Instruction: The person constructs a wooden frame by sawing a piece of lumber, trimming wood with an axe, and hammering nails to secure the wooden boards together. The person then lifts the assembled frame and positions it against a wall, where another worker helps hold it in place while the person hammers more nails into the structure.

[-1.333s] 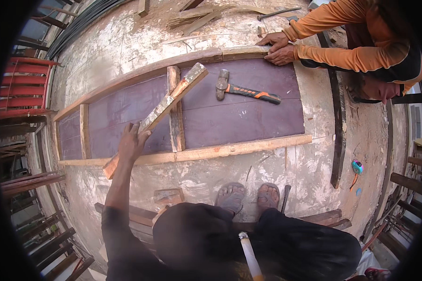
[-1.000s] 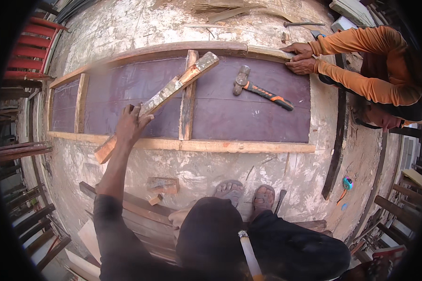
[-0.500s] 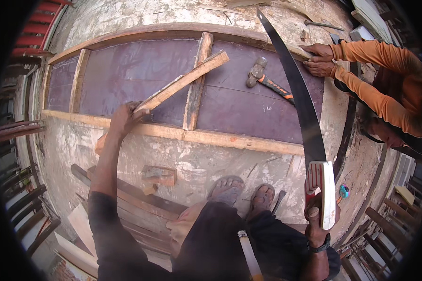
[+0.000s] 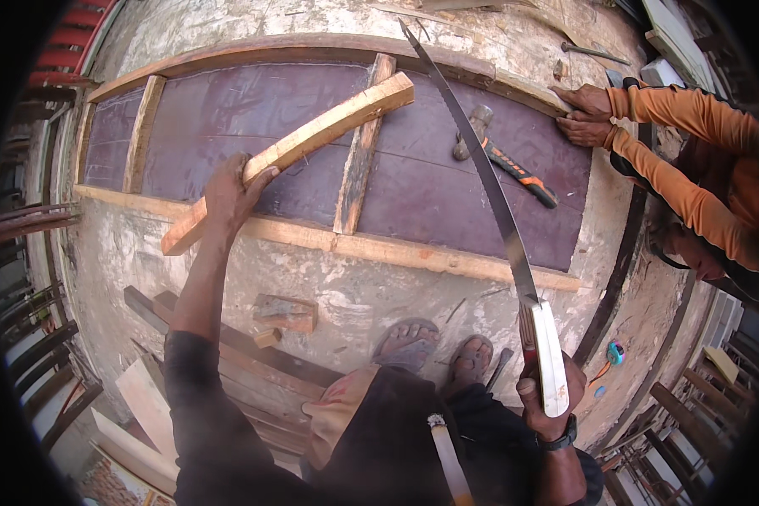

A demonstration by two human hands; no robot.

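Observation:
My left hand (image 4: 233,192) is closed round a loose wooden batten (image 4: 320,126), which lies at a slant above the timber frame. The batten's far end passes over the frame's middle crosspiece (image 4: 359,160); its near end sticks out past the near rail (image 4: 413,255). In my right hand (image 4: 548,395), low on the right, is a handsaw (image 4: 502,198) with a white and red handle. Its long curved blade points up and away, crossing in front of a hammer (image 4: 504,160) with a black and orange handle. The hammer rests on the dark panel (image 4: 270,101) inside the frame.
At the right, a co-worker's hands (image 4: 589,118) in orange sleeves hold the frame's far right corner. A wood block (image 4: 285,312) and stacked planks (image 4: 261,363) lie near my feet. A tape measure (image 4: 616,352) is on the ground at right. A lit cigarette (image 4: 449,460) shows at the bottom.
The saw has swung left, its tip moving away from the co-worker's side. My left hand has raised and turned the batten, now showing its broad face. The co-worker's hands stay at the corner.

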